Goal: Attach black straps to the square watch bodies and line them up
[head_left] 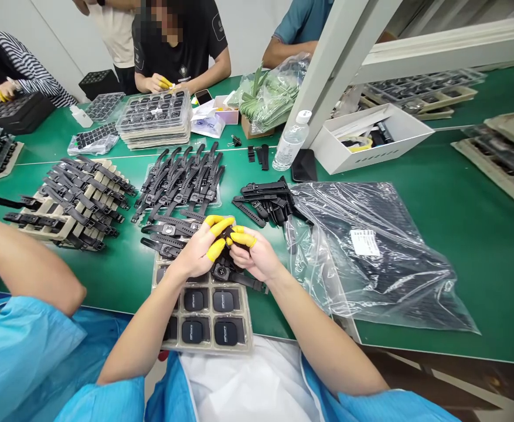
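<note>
Fingers of left hand and right hand pinch a black part above a green table, pale wall beyond.

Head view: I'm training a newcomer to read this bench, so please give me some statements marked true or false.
1. The left hand and right hand both wear yellow finger cots. True.
2. The piece between the hands is white. False: it is black.
3. A white label is on the clear bag. True.
4. The clear bag lies left of the hands. False: it lies right.
5. Dark square pieces sit in the nearest tray. True.
6. The bottle has a red cap. False: its cap is white.
</note>
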